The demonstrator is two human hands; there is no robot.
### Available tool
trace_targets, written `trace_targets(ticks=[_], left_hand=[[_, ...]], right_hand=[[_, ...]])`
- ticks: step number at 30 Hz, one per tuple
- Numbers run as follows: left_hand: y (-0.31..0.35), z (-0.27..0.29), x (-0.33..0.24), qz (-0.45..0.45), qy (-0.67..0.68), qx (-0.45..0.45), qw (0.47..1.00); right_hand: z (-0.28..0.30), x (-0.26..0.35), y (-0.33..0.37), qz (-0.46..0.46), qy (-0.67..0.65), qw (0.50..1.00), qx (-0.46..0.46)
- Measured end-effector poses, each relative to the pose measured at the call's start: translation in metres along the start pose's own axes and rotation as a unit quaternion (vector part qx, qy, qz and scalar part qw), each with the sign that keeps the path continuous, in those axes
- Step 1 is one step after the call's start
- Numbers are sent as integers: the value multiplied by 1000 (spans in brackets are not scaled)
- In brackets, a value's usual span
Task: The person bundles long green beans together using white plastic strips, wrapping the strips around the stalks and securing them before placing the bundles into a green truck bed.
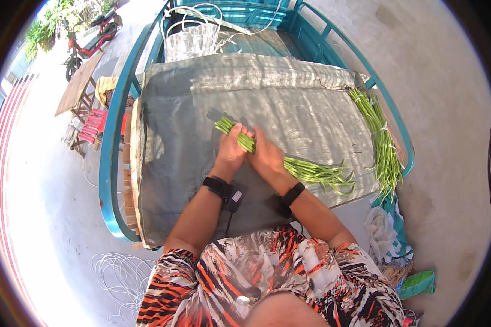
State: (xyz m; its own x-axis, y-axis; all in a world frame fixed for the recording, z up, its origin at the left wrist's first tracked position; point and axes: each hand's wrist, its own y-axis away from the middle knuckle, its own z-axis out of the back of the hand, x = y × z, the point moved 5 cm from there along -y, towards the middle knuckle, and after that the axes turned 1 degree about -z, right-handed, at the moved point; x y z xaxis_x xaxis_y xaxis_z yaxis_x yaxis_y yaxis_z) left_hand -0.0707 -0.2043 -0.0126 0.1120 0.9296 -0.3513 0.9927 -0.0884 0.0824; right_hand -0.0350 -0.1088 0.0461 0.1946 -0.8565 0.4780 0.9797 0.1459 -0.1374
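A bunch of long green beans (317, 173) lies across the grey woven sheet (191, 201), its even ends pointing up and left. My left hand (233, 147) is wrapped round the bunch near those ends. Close against it, my right hand (264, 155) is closed on the same bunch, just to the right. The loose tips spread out beyond my right forearm. Part of the bunch is hidden under that hand and wrist. At the sheet's right edge rest more bunches of long beans (384, 147), tied with pale bands.
The sheet covers a board on a teal cart bed, with a curved teal rail (117, 163) on the left and another (384, 92) on the right. White strapping (193, 41) sits at the back. Bags (384, 229) lie at lower right, coiled wire (123, 278) at lower left.
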Motion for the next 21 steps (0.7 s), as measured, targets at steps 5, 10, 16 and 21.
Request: trace_targets(ticks=[5, 10, 16, 21], left_hand=[[4, -4, -2, -51, -31, 12, 998], [1, -2, -5, -57, -93, -4, 994], [8, -4, -1, 3, -117, 49, 992], [11, -7, 9, 40, -198, 53, 978]], right_hand=[[1, 2, 2, -39, 21, 999, 27], [-9, -5, 3, 0, -6, 1000, 18], [-7, -3, 4, 25, -29, 999, 14], [-8, -3, 5, 39, -25, 999, 12]])
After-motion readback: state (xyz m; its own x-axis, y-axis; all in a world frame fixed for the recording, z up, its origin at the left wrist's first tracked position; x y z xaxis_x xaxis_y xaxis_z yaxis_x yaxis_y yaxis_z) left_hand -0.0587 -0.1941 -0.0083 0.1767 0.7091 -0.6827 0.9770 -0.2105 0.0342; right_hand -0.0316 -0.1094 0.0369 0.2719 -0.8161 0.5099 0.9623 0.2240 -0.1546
